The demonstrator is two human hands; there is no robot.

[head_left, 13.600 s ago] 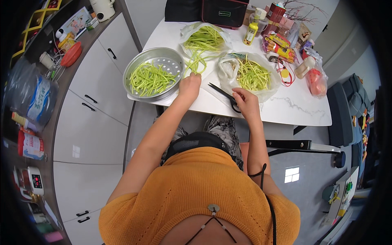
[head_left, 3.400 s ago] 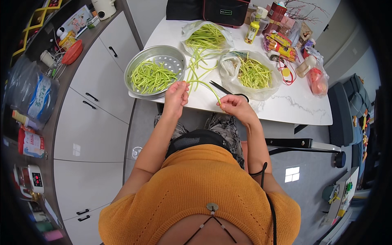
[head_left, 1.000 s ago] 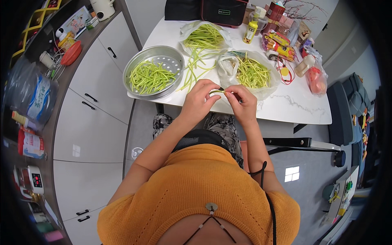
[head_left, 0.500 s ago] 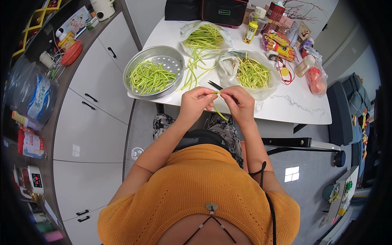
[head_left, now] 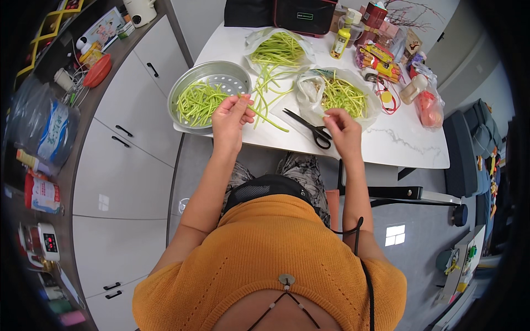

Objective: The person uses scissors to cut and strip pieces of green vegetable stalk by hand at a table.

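Note:
A long green vegetable stem (head_left: 270, 122) is pinched in my left hand (head_left: 231, 118), at the right rim of a metal steamer pan (head_left: 243, 74) with a perforated base. Cut green stem pieces (head_left: 200, 103) lie inside that pan. My right hand (head_left: 346, 134) has its fingers drawn together by the front of a white plastic bag (head_left: 309, 95) of stem scraps (head_left: 342, 99); whatever is between the fingertips is too small to make out. Black scissors (head_left: 316, 131) rest on the table between my hands. Farther back, another plastic bag holds long whole stems (head_left: 279, 49), some spilling out toward me.
The white table (head_left: 408, 146) also carries a yellow-capped bottle (head_left: 339, 41), food packets (head_left: 381, 63), a red-corded item (head_left: 386, 96) and a bag of red things (head_left: 428, 107). A black bag (head_left: 303, 16) stands at the back. Cabinets (head_left: 127, 182) line the left side.
My hands have moved apart: the left one went left toward the pan with the long stem, the right one moved right toward the scrap bag. The scissors are now uncovered.

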